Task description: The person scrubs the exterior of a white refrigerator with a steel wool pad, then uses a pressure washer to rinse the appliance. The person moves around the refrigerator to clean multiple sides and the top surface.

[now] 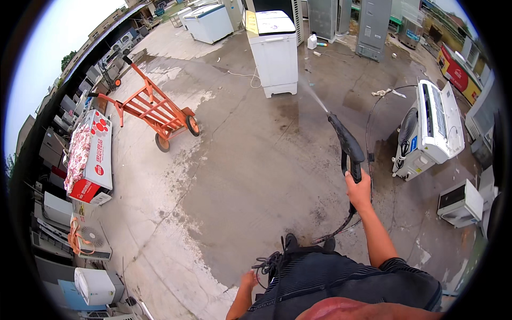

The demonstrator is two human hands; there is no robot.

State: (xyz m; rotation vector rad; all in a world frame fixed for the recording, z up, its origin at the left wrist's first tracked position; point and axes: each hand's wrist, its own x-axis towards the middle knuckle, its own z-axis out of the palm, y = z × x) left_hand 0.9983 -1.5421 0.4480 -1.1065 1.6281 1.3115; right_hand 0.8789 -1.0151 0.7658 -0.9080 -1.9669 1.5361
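My right hand (360, 188) is wrapped round the handle of a black pressure washer gun (346, 141), which points forward and up to the left. White spray (316, 96) leaves its nozzle toward the lower right of a white top-loading washing machine (274, 64) standing upright. From the gun's grip a black hose (352, 210) runs down to the ground near my feet. My left hand (249, 278) hangs low beside my dark clothing, its fingers curled at a bunched black cord (269, 263); the fingers are partly hidden.
An orange hand truck (154, 109) stands at the left on partly wet concrete (234, 176). To the right are a white air conditioner unit (434, 128) and a small white box-shaped appliance (461, 204). Chest freezers (209, 24) and grey refrigerators (372, 29) line the back. A white jug (312, 41) sits beside the washer.
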